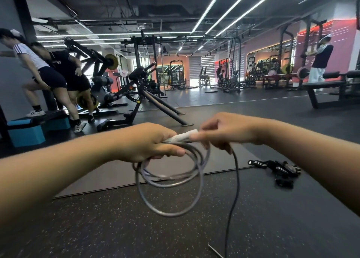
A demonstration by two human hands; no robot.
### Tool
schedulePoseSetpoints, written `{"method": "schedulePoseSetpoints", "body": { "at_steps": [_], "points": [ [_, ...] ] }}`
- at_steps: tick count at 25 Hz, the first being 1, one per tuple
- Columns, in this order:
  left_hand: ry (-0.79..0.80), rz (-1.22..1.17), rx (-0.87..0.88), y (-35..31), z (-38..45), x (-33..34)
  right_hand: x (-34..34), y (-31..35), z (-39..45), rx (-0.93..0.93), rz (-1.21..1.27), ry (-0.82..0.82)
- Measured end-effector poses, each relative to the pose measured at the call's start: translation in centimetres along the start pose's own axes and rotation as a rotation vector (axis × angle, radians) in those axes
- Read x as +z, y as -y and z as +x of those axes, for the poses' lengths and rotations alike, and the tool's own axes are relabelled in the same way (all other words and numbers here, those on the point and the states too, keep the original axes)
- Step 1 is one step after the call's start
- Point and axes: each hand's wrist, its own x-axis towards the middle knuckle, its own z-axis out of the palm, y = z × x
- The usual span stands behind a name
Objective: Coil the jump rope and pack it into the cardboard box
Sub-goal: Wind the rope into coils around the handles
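A grey jump rope (169, 187) hangs in several loops below my hands, above the speckled floor. My left hand (148, 142) is closed around the top of the coil and the base of a white handle (183, 137). My right hand (224, 130) pinches the other end of that handle, and a loose strand of rope (234, 189) falls from it down to the floor at the bottom edge. The handle and fingers are motion-blurred. No cardboard box is in view.
A dark mat (120, 172) lies on the floor under my hands. Black straps with white stripes (276, 168) lie to the right. Gym machines (140, 86) stand ahead, two people exercise at the left by a blue step (27, 131), another person stands far right.
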Motion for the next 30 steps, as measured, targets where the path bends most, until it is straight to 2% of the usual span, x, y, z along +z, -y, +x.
{"method": "schedulePoseSetpoints", "body": {
  "at_steps": [2,5,7,9,11,15,21,24,26,28,30],
  "points": [
    [0.034,0.162,-0.031,1.4,-0.7,-0.8,-1.2,-1.3,-0.9,0.085,0.061,-0.004],
    [0.083,0.405,-0.06,4.8,-2.8,-2.1,-2.9,-4.2,-2.6,0.171,-0.037,-0.086],
    [0.059,0.42,-0.126,7.5,-4.3,-2.7,-3.7,-5.8,-3.5,0.213,-0.078,-0.179],
    [-0.078,0.217,-0.216,9.0,-5.4,-2.6,-3.7,-6.7,-3.8,0.202,0.013,-0.291],
    [-0.271,-0.14,-0.219,8.5,-5.2,-1.7,-2.9,-7.0,-3.3,0.164,0.235,-0.35],
    [-0.614,-0.895,-0.126,4.6,-2.2,-0.2,0.8,-6.0,-0.6,0.105,0.75,-0.269],
    [-1.036,-1.528,-0.118,-2.2,3.0,1.7,7.2,-1.2,2.0,-0.05,1.034,-0.294],
    [-1.2,-1.632,-0.142,-4.4,4.5,1.8,10.1,-0.2,3.1,0.0,1.109,-0.399],
    [-1.261,-1.608,-0.136,-4.9,5.1,1.7,11.2,-0.1,3.2,0.027,1.238,-0.359],
    [-1.3,-1.543,-0.187,-5.0,5.2,2.2,10.8,0.9,3.3,-0.071,1.306,-0.315],
    [-1.323,-1.487,-0.299,-5.1,5.2,3.3,10.0,2.5,3.9,-0.132,1.294,-0.397]
  ]
}}
